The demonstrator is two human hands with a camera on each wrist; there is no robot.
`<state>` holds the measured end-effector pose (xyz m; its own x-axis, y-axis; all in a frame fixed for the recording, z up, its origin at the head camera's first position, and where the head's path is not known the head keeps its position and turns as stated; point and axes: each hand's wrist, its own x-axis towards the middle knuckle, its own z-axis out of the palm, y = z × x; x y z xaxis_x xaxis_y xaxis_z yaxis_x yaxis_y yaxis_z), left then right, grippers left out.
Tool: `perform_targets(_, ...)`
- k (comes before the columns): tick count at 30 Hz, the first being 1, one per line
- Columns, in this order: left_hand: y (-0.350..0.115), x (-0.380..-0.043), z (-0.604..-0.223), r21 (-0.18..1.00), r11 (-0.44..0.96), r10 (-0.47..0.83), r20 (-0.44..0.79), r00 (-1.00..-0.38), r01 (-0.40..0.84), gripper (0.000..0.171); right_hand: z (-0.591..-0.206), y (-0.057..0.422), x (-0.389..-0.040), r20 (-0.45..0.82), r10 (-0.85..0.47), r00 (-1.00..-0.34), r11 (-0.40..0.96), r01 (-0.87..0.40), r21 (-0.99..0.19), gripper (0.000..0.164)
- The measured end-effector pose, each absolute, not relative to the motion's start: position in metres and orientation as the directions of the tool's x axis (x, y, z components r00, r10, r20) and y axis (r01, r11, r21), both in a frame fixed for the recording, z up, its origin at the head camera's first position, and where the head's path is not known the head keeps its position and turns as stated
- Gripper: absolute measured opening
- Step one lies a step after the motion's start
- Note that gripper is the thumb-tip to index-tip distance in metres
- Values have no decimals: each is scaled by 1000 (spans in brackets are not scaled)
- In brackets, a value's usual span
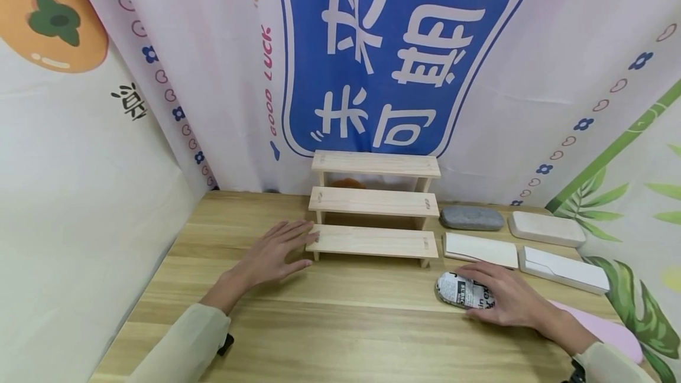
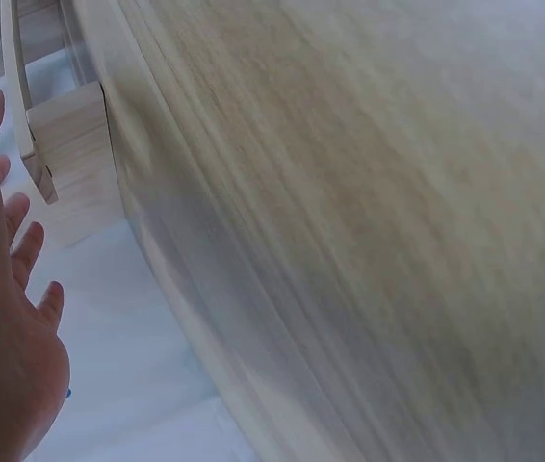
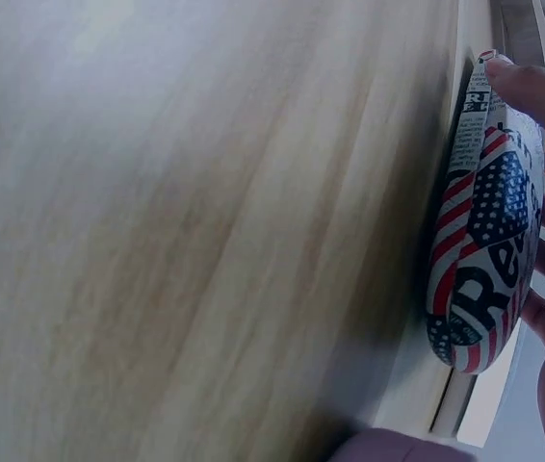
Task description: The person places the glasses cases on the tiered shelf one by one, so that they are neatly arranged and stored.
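My right hand (image 1: 508, 297) grips a glasses case (image 1: 459, 290) with a newspaper print, low over the wooden table. In the right wrist view, the case (image 3: 484, 241) also shows stars and red stripes, and the thumb lies at its far end. A three-step wooden display stand (image 1: 372, 242) stands at the back of the table. At the left end of its lowest step is my left hand (image 1: 273, 256), fingers extended and holding nothing. The left wrist view shows that hand (image 2: 3, 289) beside the stand's end (image 2: 75, 144).
Right of the stand lie a grey case (image 1: 472, 217), a beige case (image 1: 547, 227) and two white cases (image 1: 480, 249) (image 1: 564, 269). A pink case (image 1: 606, 331) lies partly behind my right forearm. A printed curtain (image 1: 234, 105) hangs behind the table (image 1: 340, 336).
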<state>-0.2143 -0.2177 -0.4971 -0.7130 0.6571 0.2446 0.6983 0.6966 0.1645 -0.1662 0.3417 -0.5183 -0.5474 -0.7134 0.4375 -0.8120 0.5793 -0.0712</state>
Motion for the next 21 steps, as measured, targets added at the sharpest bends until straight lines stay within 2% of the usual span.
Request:
perform_targets(8, -217, -216, -498, 183, 704, 651, 221, -726, 686, 68, -524, 350, -165, 394, -686, -612, 632, -769, -96, 84)
perform_targets(21, -215, -219, -502, 190, 696, 655, 227, -720, 693, 67, -525, 360, -160, 430, -672, -603, 637, -767, -80, 82)
